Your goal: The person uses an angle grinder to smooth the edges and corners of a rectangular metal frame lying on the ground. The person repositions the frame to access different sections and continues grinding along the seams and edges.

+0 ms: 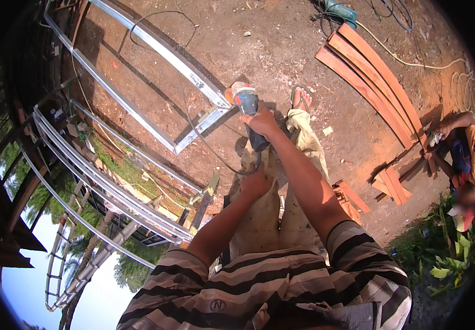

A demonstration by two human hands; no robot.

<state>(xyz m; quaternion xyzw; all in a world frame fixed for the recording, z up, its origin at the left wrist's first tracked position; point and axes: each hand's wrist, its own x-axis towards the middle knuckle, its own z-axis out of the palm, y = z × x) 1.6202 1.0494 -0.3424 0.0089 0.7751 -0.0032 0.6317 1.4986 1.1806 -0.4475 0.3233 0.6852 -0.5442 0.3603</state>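
My right hand (263, 122) is wrapped round the dark body of an angle grinder (246, 100), blue and orange-red near its head. The grinder's orange disc (228, 95) is beside the corner of a silver metal frame (211, 117); whether they touch I cannot tell. From the grinder's rear a dark cord (215, 155) loops across the frame. My left hand (256, 184) is low against my pale trousers (256, 220), just below the cord loop. Its fingers are mostly hidden, so I cannot make out a grip.
Long reddish wooden boards (372, 85) lie on the dirt at right, with short wood pieces (394, 184) nearer. A green power tool (339, 12) and a yellowish cord (408, 63) are beyond. Another person (460, 157) works at far right. Curved metal rails (100, 176) stretch along the left.
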